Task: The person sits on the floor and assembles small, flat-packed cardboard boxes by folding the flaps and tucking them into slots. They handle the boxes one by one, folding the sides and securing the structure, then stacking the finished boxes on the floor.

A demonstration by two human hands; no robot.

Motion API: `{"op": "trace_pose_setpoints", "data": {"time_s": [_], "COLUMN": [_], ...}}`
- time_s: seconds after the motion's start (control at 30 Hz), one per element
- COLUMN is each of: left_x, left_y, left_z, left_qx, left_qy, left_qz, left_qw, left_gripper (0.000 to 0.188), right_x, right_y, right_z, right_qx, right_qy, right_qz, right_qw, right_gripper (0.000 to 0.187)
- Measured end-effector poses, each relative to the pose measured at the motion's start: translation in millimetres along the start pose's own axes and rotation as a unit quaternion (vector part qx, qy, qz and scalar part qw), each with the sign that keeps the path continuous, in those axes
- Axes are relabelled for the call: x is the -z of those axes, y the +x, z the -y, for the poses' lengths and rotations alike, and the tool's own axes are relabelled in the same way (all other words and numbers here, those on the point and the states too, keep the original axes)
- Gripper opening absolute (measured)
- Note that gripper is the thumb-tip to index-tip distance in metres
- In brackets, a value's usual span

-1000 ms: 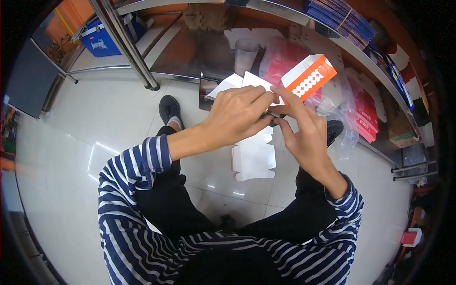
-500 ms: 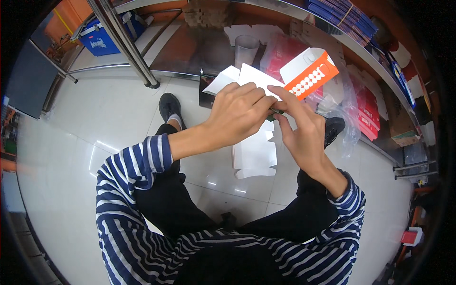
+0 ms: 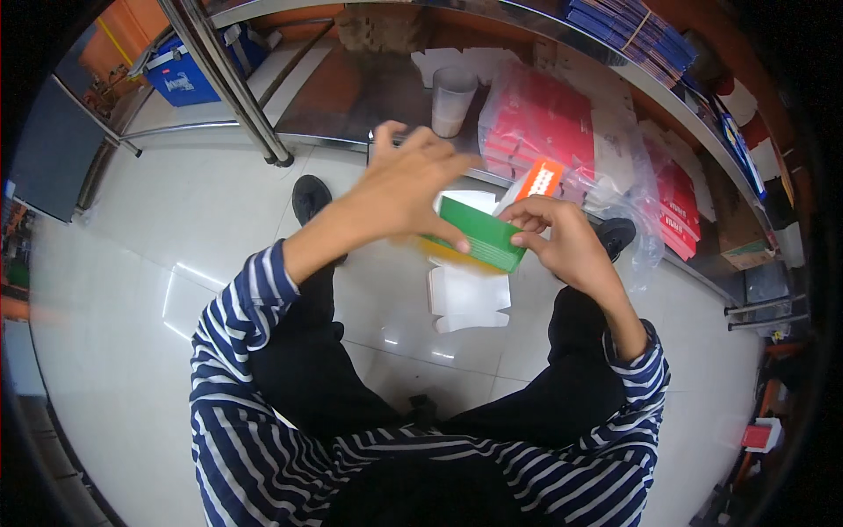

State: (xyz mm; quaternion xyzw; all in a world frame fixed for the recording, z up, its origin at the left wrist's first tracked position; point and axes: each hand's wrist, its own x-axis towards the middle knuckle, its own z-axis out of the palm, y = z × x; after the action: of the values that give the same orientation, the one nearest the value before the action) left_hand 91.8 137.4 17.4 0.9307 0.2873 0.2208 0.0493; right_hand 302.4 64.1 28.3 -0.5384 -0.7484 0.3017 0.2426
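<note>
A folding carton [image 3: 483, 239], with green, yellow and orange outer faces and a white inside, is held partly folded above the floor. My right hand [image 3: 566, 235] pinches its right end between thumb and fingers. My left hand [image 3: 395, 195] is over the carton's left side, blurred, its fingers spread apart. The left thumb lies at the green panel; whether it presses on it I cannot tell. Flat white carton blanks [image 3: 470, 299] lie on the floor below, between my legs.
Ahead, a low metal shelf [image 3: 351, 92] holds a translucent cup [image 3: 454, 95], red packs in clear plastic [image 3: 549, 114] and more red packs [image 3: 672, 206]. Bundled blue flat items [image 3: 637, 35] sit above at the right. A blue cooler box [image 3: 186, 75] stands at the far left.
The carton has turned, bringing its green face into view, and come down nearer to me. My left hand has let go of its grip, its fingers spreading. My right hand still pinches the carton.
</note>
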Motion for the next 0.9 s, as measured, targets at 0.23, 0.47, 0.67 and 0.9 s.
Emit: {"op": "trace_pose_setpoints", "data": {"time_s": [0.23, 0.47, 0.67, 0.9], "left_x": [9.0, -1.4, -3.4, 4.0], "left_y": [-8.6, -7.1, 1.7, 2.1], "left_z": [31.2, -7.3, -13.9, -13.8], "left_qx": [0.108, 0.117, 0.262, 0.12], "left_qy": [-0.352, -0.539, -0.524, -0.409], "left_qz": [0.061, -0.046, -0.181, -0.116], "left_qw": [0.928, 0.833, 0.79, 0.897], "left_gripper": [0.034, 0.024, 0.018, 0.028], "right_x": [12.3, -9.9, -19.0, -19.4], "right_y": [-6.7, 3.2, 11.3, 9.0], "right_z": [-18.1, -9.3, -1.9, -1.6], "right_qx": [-0.011, 0.006, 0.03, 0.317], "right_qy": [-0.016, 0.148, 0.13, -0.147], "right_qz": [-0.052, -0.097, -0.263, -0.355], "right_qw": [0.998, 0.984, 0.955, 0.867], "right_gripper": [0.026, 0.022, 0.016, 0.016]}}
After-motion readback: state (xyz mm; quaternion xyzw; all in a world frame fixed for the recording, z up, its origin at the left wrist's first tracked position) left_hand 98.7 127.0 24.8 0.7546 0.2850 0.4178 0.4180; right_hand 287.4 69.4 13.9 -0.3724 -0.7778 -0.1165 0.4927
